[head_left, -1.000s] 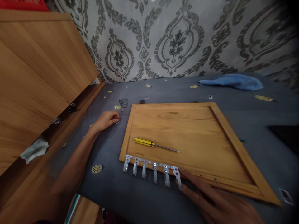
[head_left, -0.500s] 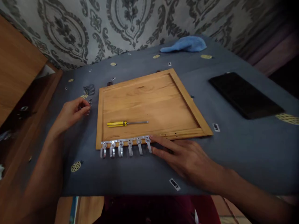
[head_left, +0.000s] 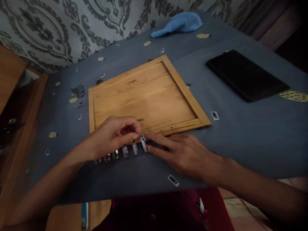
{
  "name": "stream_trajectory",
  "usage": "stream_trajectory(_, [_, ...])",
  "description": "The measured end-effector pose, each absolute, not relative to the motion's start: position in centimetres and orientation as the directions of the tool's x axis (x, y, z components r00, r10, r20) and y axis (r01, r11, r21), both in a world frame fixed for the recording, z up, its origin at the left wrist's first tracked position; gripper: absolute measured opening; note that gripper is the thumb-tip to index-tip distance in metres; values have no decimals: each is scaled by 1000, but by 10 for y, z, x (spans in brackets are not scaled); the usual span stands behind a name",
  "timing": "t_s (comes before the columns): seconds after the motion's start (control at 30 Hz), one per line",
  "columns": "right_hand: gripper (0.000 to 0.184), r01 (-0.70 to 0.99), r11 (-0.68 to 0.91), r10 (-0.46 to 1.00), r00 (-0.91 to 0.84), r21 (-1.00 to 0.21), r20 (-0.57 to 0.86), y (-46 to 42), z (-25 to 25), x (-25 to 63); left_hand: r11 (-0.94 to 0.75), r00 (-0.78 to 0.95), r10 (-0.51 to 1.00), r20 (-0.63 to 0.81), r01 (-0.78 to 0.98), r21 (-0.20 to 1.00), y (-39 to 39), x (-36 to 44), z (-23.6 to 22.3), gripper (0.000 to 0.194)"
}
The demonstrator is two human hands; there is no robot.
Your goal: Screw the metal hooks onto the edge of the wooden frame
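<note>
Two hands (head_left: 113,138) (head_left: 185,154) at one metal hook (head_left: 143,144): left pinched, contents unclear; right spread.

Hooks (head_left: 135,148) line the near edge of the panel (head_left: 144,89), mostly left of the grip of the left hand (head_left: 117,134); the right hand (head_left: 186,152) lies just right. The screwdriver (head_left: 140,119) is on the panel, just behind. On the table (head_left: 115,184): tablet (head_left: 247,75) behind right, cloth (head_left: 180,24) far behind.
</note>
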State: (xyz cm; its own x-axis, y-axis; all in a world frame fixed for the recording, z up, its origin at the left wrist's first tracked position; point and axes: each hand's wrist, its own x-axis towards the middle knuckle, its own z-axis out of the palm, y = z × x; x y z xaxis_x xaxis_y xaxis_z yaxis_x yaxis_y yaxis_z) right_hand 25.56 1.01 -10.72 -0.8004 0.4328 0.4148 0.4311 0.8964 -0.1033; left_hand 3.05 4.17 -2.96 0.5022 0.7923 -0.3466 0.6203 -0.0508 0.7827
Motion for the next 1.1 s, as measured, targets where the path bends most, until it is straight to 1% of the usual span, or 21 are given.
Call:
stream_trajectory(0.07, [38,436,893,438,-787,-110,434,10,-105,255,-3,511,765,-392,611,792,45,35,-33,11])
stream_trajectory(0.17, [37,436,891,443,-774,-127,452,11,-103,254,-6,518,748,-415,630,776,48,37,-37,12])
stream_trajectory(0.33, [37,427,890,452,-781,-160,432,12,-104,254,-20,519,734,-439,662,749,50,38,-40,11])
stream_trajectory(0.5, [42,415,894,446,-802,-167,398,12,-104,255,-32,516,729,-450,682,731,51,38,-42,11])
stream_trajectory(0.6, [40,410,896,442,-802,-168,401,12,-102,256,-44,510,736,-445,692,720,51,38,-43,11])
stream_trajectory(0.8, [35,421,895,439,-771,-147,461,12,-105,255,-48,507,749,-427,685,727,52,40,-45,11])
stream_trajectory(1.03, [35,422,895,441,-784,-147,436,12,-104,255,-51,508,769,-388,654,755,52,38,-45,13])
stream_trajectory(1.1, [35,420,895,442,-784,-152,437,12,-103,255,-92,501,797,-337,652,752,52,33,-40,13])
